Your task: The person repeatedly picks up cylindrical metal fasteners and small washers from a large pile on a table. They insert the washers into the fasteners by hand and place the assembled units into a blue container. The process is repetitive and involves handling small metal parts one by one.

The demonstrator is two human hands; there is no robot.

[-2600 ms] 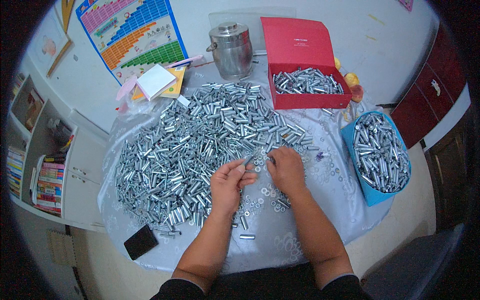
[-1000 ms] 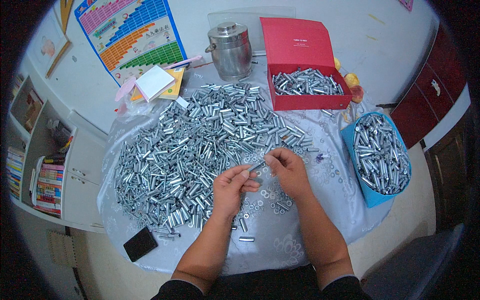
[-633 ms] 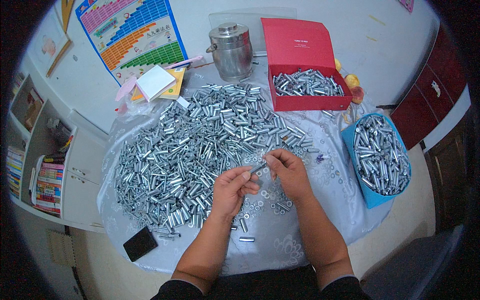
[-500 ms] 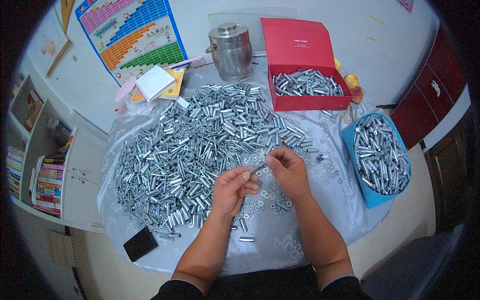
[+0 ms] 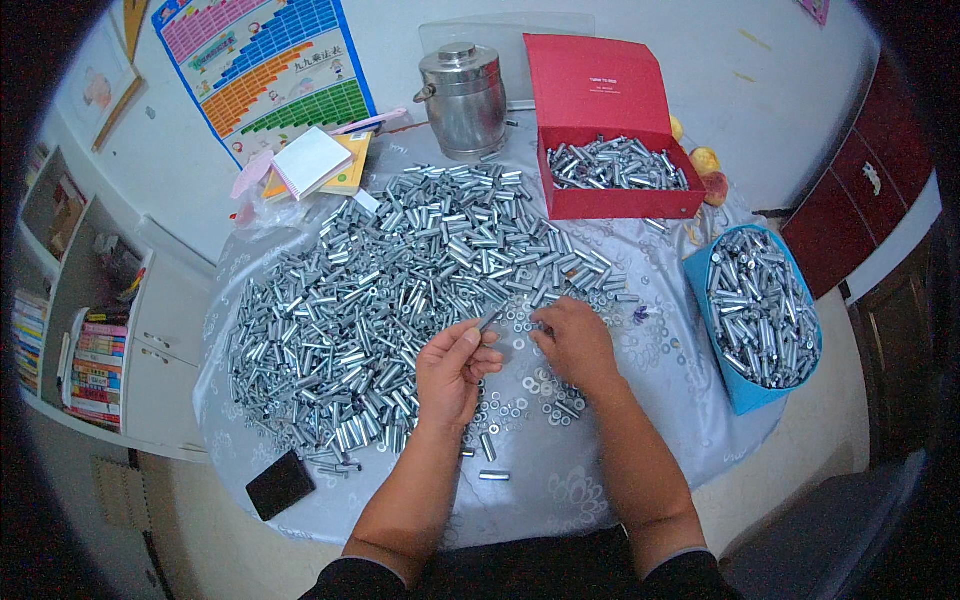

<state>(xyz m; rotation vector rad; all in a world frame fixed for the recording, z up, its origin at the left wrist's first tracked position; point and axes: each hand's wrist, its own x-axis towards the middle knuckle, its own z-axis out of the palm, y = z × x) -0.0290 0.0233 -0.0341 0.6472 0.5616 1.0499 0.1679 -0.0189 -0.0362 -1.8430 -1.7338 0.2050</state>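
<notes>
Between the thumb and fingers of my left hand (image 5: 450,365) is a slim metal bolt (image 5: 491,319), its end pointing up and away. My right hand (image 5: 580,345) is just to the right, fingers bent down and drawn together at the edge of the heap; whatever they pinch, if anything, is hidden. Loose washers (image 5: 543,385) lie on the tablecloth between and below my hands. A big heap of metal sleeves and bolts (image 5: 370,310) spreads over the left and middle of the table. Two sleeves (image 5: 493,475) lie apart near my left forearm.
A red box (image 5: 625,205) with its lid up holds sleeve pieces at the back. To the right stands a blue bin (image 5: 745,400) full of assembled metal pieces. Also around are a steel pot (image 5: 463,105), notebooks (image 5: 312,162) and a black flat case (image 5: 280,487).
My hands have come apart. The left has moved a little left with the bolt; the right has let go of its end and curled its fingers lower over the parts.
</notes>
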